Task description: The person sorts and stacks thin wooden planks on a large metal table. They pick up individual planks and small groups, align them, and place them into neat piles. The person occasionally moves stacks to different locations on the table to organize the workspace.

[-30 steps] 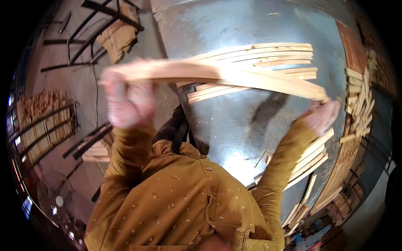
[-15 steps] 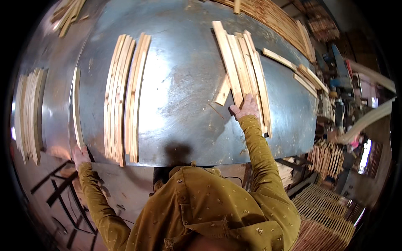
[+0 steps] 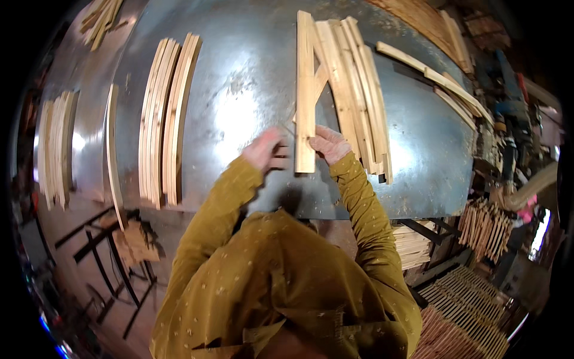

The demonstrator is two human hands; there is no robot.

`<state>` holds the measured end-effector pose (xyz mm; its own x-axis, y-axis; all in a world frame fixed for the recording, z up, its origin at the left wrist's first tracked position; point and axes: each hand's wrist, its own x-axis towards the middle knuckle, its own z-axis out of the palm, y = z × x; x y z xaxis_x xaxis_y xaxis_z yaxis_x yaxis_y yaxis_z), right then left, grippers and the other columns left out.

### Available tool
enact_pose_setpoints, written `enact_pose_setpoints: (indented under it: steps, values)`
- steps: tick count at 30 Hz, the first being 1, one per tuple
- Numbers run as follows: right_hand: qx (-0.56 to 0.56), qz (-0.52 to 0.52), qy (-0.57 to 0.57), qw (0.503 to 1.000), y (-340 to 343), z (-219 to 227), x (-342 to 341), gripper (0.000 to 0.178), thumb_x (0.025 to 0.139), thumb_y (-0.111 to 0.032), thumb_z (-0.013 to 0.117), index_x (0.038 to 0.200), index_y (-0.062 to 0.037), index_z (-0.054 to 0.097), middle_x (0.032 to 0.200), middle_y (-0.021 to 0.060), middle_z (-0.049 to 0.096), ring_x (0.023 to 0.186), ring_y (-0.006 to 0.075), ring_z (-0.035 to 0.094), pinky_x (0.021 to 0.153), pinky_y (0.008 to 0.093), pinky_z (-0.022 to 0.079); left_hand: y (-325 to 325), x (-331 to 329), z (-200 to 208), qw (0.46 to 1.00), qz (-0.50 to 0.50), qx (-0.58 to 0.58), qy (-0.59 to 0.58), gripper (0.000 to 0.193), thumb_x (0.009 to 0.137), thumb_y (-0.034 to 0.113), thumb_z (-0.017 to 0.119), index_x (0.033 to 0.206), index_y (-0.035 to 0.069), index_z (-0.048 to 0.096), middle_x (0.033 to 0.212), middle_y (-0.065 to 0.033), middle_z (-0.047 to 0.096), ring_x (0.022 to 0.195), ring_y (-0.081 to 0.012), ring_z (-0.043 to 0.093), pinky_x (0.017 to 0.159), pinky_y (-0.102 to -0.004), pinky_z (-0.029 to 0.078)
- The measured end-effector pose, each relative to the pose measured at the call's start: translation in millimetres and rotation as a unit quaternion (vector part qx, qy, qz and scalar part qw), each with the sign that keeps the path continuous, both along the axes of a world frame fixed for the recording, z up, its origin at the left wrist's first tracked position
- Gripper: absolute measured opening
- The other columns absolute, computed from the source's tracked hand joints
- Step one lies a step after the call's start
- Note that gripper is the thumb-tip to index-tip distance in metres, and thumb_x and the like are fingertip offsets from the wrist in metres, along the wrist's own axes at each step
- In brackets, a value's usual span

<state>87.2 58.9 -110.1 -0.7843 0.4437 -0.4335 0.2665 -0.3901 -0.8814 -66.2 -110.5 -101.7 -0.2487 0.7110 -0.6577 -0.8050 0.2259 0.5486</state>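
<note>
A long, pale wooden slat (image 3: 305,90) stands out to the left of a bundle of slats (image 3: 353,90) on the metal table. My right hand (image 3: 330,144) grips its near end, thumb on top at the right edge. Close by on the left, my left hand (image 3: 267,149) hovers a little apart from the slat, fingers partly curled and slightly blurred, holding nothing. Beneath the slat a short wooden piece (image 3: 321,79) lies at a slant.
Two groups of slats (image 3: 160,119) lie left of centre, with a single slat (image 3: 112,137) overhanging the front edge beyond them. Another stack (image 3: 55,146) is at the far left. Loose strips (image 3: 454,90) lie at the right, near machinery. Stacked slats (image 3: 466,311) stand at lower right.
My left hand has left the single slat at the far left and come to the middle. My right hand has drawn one slat leftward out of the bundle.
</note>
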Motion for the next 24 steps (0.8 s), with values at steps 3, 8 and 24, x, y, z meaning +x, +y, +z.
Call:
enact_pose_setpoints:
  steps: [3, 8, 24]
  values:
    - [0.503, 0.122, -0.265, 0.814, 10, 20, 0, 0.078, 0.087, -0.045, 0.067, 0.147, -0.0033, 0.039, 0.142, 0.0194, 0.05, 0.129, 0.0296, 0.049, 0.109, 0.0399, 0.038, 42, 34, -8, 0.998, 0.022, 0.025, -0.05, 0.042, 0.1, 0.032, 0.052, 0.122, -0.004, 0.053, 0.092, -0.0183, 0.067, 0.075, -0.0307, 0.067, 0.068, -0.0421, 0.059]
    - [0.63, 0.259, -0.48, 0.553, 57, 3, 18, 0.092, 0.086, -0.044, 0.066, 0.155, -0.0108, 0.015, 0.157, 0.0162, 0.025, 0.146, 0.035, 0.022, 0.116, 0.0432, 0.028, 32, 17, -42, 0.926, 0.06, 0.269, -0.258, 0.081, 0.082, 0.059, 0.068, 0.13, -0.002, 0.048, 0.112, -0.0244, 0.062, 0.101, -0.0366, 0.065, 0.08, -0.0533, 0.058]
    - [0.063, -0.028, 0.046, 0.997, -16, -48, -42, 0.057, 0.092, -0.015, 0.062, 0.143, -0.0041, 0.04, 0.121, 0.0203, 0.06, 0.106, 0.0323, 0.062, 0.087, 0.0423, 0.057, -26, 40, -48, 0.996, 0.042, -0.009, 0.079, 0.118, 0.066, 0.04, 0.089, 0.153, 0.009, 0.017, 0.084, -0.0053, 0.061, 0.067, -0.0189, 0.059, 0.068, -0.0356, 0.051]
